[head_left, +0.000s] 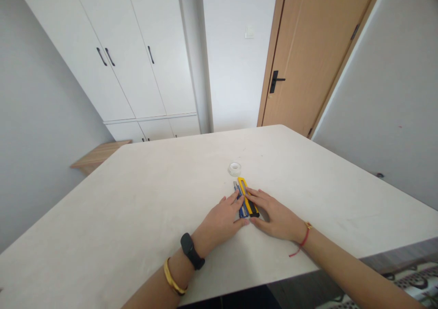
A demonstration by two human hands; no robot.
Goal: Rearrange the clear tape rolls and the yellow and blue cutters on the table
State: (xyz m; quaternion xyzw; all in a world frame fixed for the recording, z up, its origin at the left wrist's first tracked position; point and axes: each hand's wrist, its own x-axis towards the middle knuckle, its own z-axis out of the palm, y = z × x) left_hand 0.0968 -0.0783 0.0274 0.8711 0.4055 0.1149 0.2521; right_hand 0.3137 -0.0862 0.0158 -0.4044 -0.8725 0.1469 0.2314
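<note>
Two utility knives lie side by side on the white table point(164, 199), their long sides close together. The blue utility knife point(243, 210) is on the left, with a silvery part at its far end. To its right is the yellow utility knife point(242, 182), which has a black near end. My left hand point(224, 218) has its fingers and thumb closed about the blue knife, covering part of its middle. From the other side, my right hand point(273, 213) grips the yellow knife, fingers along its edge and thumb by its black end. Both thumbs almost meet at the near ends.
Just beyond the knives, a roll of clear tape point(234, 169) lies flat on the table. A wooden shelf point(99, 156) shows past the left edge. White cupboards point(137, 72) and a wooden door point(315, 49) stand behind.
</note>
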